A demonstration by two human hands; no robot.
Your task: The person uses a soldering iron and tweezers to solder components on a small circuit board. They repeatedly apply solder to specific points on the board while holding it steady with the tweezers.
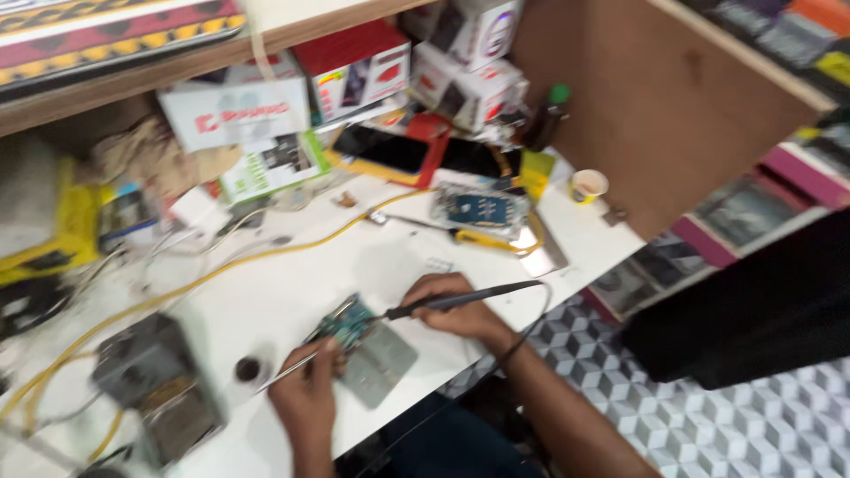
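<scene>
The left hand (307,389), nearest at six o'clock, had its fingers pinched on thin tweezers (285,373) angled toward the green circuit board (347,324). The board lay mid-tabletop (266,292) on a grey plate (381,363). At three o'clock of it, the right hand (456,305) gripped a dark soldering iron (460,301), tip at the board. Farther off, toward twelve o'clock, sat phones (385,149) and boxes (354,66).

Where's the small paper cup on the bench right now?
In the head view the paper cup stands at the far right corner of the white table, beside the brown board and right of the blue circuit board.
</scene>
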